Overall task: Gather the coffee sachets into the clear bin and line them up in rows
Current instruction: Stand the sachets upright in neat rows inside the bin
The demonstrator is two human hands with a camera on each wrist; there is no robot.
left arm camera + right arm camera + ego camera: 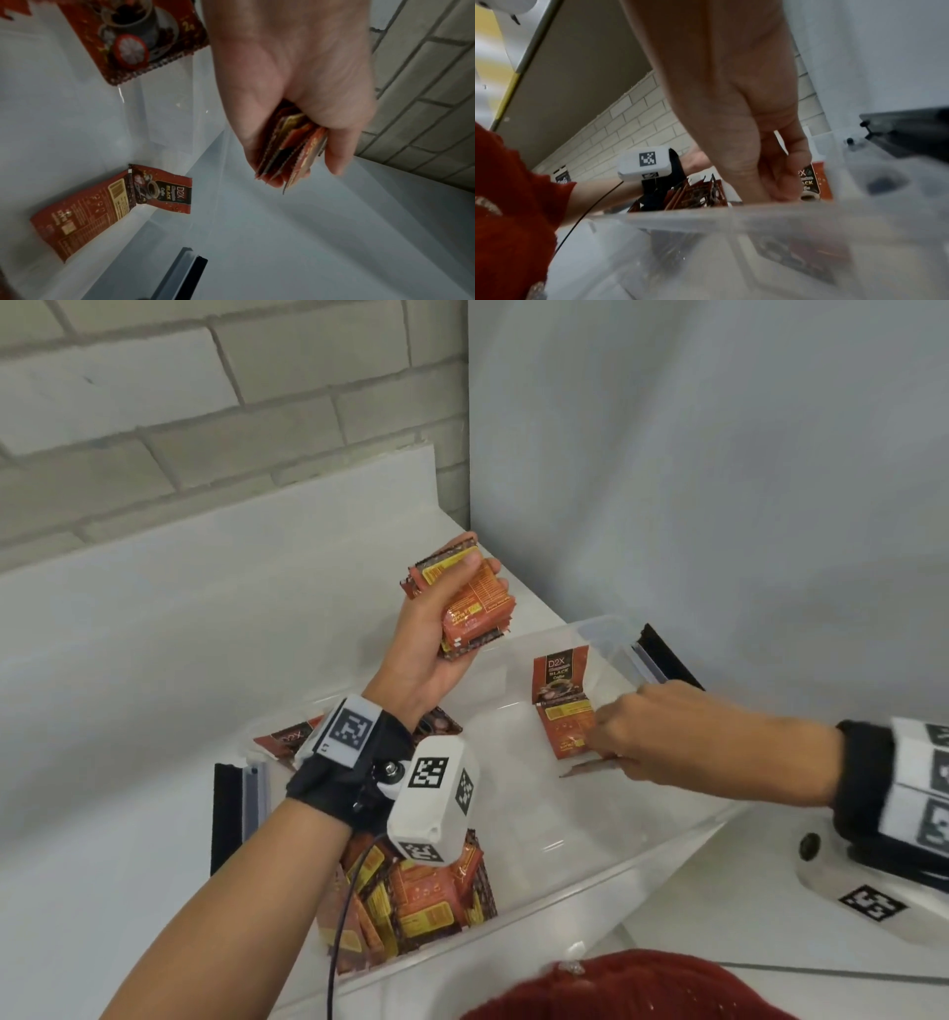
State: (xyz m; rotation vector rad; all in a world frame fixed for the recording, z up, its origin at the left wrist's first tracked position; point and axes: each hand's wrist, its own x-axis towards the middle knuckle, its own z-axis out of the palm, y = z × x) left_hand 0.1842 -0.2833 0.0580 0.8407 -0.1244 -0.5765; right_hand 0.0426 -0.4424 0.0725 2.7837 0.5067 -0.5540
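Observation:
My left hand is raised over the far rim of the clear bin and grips a stack of red-orange coffee sachets; the stack shows edge-on in the left wrist view. Down inside the bin, my right hand has its fingers curled and pinches a sachet lying flat. Another sachet leans upright against the far wall just behind it. A packed pile of sachets fills the bin's near-left corner. In the right wrist view the pinching fingers hide the held sachet.
Black latches sit on the bin's ends, one at the far right and one at the left. More sachets lie under my left wrist. A brick wall and a white panel close the corner behind the white counter.

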